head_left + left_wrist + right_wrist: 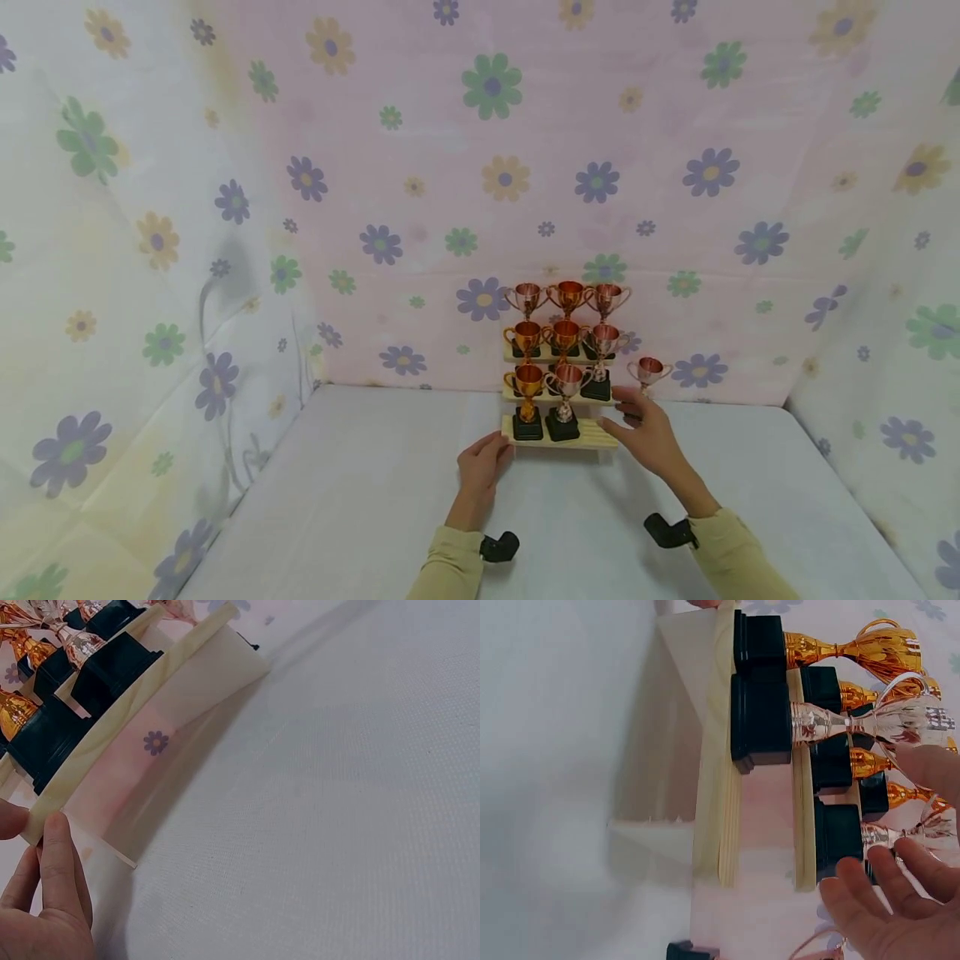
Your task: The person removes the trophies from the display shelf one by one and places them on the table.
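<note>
A tiered wooden display stand (592, 433) with clear side panels carries small trophies on black bases. On its lowest step stand a gold trophy (528, 404) and a silver-pink trophy (564, 408), with bare wood to their right. My left hand (478, 473) pinches the left front corner of that step, thumb on top and fingers beneath, as the left wrist view shows. Beside the stand's right end is my right hand (651, 435), fingers extended and apart, near the middle step's silver-pink trophy (844, 832). Whether the fingers touch it cannot be told.
Another silver-pink trophy (649, 371) stands on the table behind my right hand, partly hidden by it. Gold and silver-pink trophies fill the upper steps. The white-covered table (360, 500) meets flower-print cloth walls (420, 125) at the back and sides.
</note>
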The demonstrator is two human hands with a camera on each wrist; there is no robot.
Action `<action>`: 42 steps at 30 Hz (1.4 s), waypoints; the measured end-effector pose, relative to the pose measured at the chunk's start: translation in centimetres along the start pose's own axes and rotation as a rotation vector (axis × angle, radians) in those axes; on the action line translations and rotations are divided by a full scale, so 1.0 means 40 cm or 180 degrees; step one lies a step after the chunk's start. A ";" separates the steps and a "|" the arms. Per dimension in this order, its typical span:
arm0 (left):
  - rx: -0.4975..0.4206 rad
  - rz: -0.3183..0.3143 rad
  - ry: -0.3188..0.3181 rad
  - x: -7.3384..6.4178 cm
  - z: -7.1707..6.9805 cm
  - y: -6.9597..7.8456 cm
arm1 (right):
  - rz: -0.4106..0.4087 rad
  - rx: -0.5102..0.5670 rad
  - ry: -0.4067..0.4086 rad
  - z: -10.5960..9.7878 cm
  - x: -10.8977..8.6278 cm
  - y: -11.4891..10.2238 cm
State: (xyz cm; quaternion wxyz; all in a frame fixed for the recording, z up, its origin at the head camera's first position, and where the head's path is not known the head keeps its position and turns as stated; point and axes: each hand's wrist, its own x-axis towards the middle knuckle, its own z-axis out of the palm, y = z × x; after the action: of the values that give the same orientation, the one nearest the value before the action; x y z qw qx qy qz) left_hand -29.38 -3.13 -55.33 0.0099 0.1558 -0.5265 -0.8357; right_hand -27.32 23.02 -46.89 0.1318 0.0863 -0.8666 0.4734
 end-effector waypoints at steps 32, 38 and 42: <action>0.0003 -0.0044 -0.0030 -0.005 0.004 0.006 | 0.0056 0.1004 -0.0016 0.108 0.110 -0.036; 0.0018 -0.0035 -0.0036 -0.004 0.002 0.004 | 0.0074 0.0958 -0.0070 0.105 0.111 -0.041; 0.0015 -0.0039 -0.0035 -0.004 0.001 0.004 | 0.0111 0.0941 -0.0105 0.100 0.108 -0.058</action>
State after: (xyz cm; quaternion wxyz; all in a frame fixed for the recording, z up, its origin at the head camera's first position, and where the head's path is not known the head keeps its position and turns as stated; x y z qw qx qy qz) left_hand -29.25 -3.15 -55.12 0.0015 0.1544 -0.5276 -0.8354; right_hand -31.36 18.30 -45.77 0.0952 0.0974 -0.7909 0.5966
